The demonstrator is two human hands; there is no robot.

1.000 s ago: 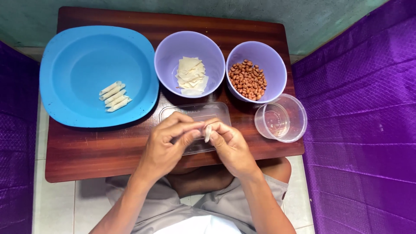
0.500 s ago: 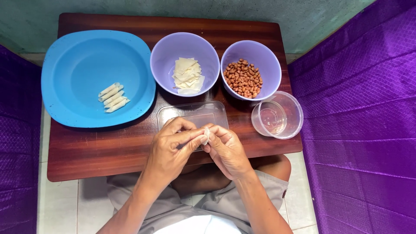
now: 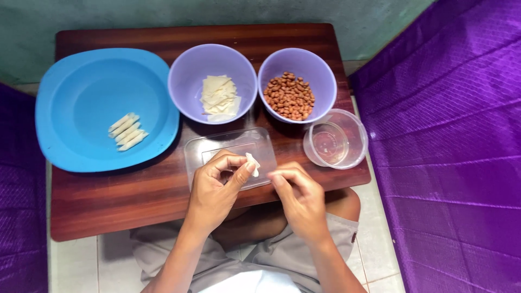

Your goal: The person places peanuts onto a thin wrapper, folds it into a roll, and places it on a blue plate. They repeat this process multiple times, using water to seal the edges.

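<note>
Head view: left hand (image 3: 217, 187) pinches a small wrapper roll (image 3: 253, 164); right hand (image 3: 296, 198) loosely curled, empty.

I note a dark reddish-brown wood-grain tabletop (image 3: 108, 201). Blue plate (image 3: 81, 81) carries pale cream rolls (image 3: 127, 132). Two lavender bowls: one (image 3: 184, 70) with off-white wrapper sheets (image 3: 218, 97), the other (image 3: 320, 70) with reddish-brown peanuts (image 3: 290, 96). Clear lid (image 3: 196, 152) and clear round tub (image 3: 355, 127). My left hand (image 3: 214, 192) pinches a whitish roll (image 3: 253, 164). Purple quilted fabric (image 3: 456, 135) on the side.
</note>
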